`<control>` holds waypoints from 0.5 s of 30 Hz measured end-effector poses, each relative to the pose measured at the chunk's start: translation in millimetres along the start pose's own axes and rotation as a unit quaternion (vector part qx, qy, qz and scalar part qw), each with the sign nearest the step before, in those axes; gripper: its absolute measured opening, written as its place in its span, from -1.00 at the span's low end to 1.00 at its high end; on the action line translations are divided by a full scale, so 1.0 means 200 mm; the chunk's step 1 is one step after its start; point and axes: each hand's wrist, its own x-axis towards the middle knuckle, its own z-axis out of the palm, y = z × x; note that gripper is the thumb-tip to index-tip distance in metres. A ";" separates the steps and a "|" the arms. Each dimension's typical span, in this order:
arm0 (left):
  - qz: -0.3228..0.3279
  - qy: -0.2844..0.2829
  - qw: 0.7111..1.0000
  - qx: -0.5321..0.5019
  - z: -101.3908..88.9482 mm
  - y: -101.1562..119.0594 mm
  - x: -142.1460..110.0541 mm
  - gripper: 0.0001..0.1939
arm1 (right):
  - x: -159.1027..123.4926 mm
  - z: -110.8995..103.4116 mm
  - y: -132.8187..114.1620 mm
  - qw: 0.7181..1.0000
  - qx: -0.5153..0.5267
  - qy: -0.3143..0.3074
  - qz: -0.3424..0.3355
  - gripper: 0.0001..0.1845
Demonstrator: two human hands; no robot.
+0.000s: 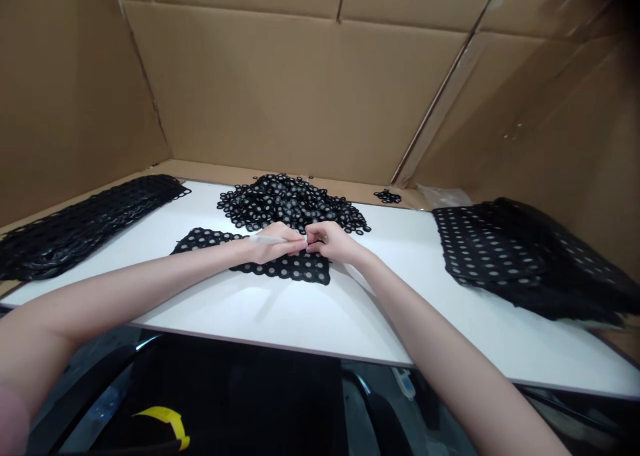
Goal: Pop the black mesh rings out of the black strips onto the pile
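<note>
Spotty sheet (295, 269) on a white worktop (230, 316)

The spotty sheet lies flat near the middle of the worktop, below both hands. The left hand (280, 244) is closed on a thin white stick (267, 239). The right hand (334, 241) has its thumb and finger close together at the stick's tip; I cannot tell if they grip anything. Just behind the sheet is a big pile of black rings (295, 203). A little heap (388, 196) of rings sits at the back, to the right. A long black bundle (100, 223) lies at the left end, and a black stack (490, 243) with pale spots lies at the right. Brown cardboard walls (300, 89) stand around.
</note>
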 end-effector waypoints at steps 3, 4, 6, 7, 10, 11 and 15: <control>-0.034 0.007 0.998 -0.056 0.00 0.00 0.00 -0.53 | 0.00 0.00 0.00 1.000 0.011 -0.001 0.001 -0.85; -0.043 0.007 0.996 -0.075 0.00 0.00 0.00 -0.52 | 0.00 0.00 0.00 1.000 0.014 -0.001 0.002 -0.84; -0.054 0.004 0.993 -0.103 0.00 0.01 -0.01 -0.52 | 0.00 0.00 0.01 1.000 0.020 0.000 0.005 -0.84; -0.056 0.002 0.992 -0.111 0.00 0.01 -0.01 -0.52 | 0.00 0.00 0.01 1.000 0.022 -0.001 0.007 -0.84; -0.056 0.000 0.991 -0.122 0.00 0.01 -0.01 -0.53 | 0.00 0.00 0.02 1.000 0.025 -0.005 0.012 -0.83; -0.056 -0.001 0.990 -0.126 0.00 0.01 -0.01 -0.53 | 0.00 0.00 0.02 1.000 0.025 -0.007 0.013 -0.83; -0.074 -0.004 0.982 -0.176 0.00 -0.01 -0.01 -0.54 | -0.01 0.00 0.02 1.000 0.024 -0.006 0.018 -0.83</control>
